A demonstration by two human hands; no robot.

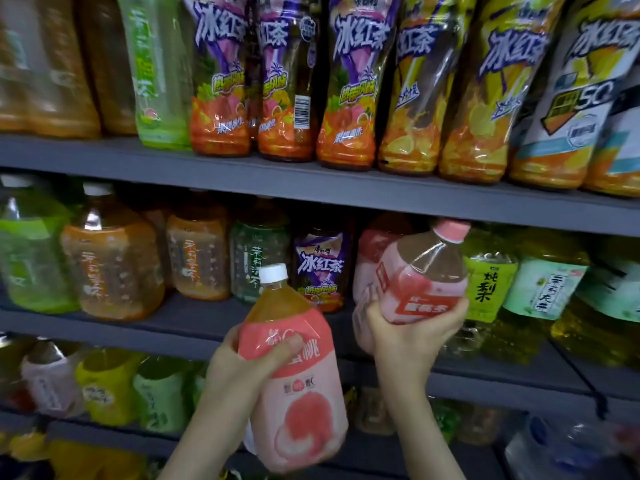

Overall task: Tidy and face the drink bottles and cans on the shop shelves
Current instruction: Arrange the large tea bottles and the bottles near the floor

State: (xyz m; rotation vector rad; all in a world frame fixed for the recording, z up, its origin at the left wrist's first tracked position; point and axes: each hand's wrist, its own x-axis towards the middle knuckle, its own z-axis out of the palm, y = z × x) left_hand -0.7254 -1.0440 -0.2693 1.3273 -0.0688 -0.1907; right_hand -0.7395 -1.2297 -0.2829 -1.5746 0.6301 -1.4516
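My left hand [242, 358] grips a pink peach-label bottle with a white cap [298, 382], held upright in front of the shelves. My right hand [408, 337] grips a second pink bottle with a pink cap [422, 278] from below, tilted to the right, its cap just under the edge of the upper shelf [311, 188]. Behind it on the middle shelf [194, 323] stands another pink bottle [370, 258], partly hidden. A small purple iced-tea bottle [320, 268] stands just left of that one.
The top shelf holds tall purple and yellow iced-tea bottles [349, 84]. On the middle shelf are orange [110, 265] and green [256, 258] tea bottles to the left, and yellow-green pear drink bottles [485, 275] to the right. The lower shelf holds more bottles [104, 386].
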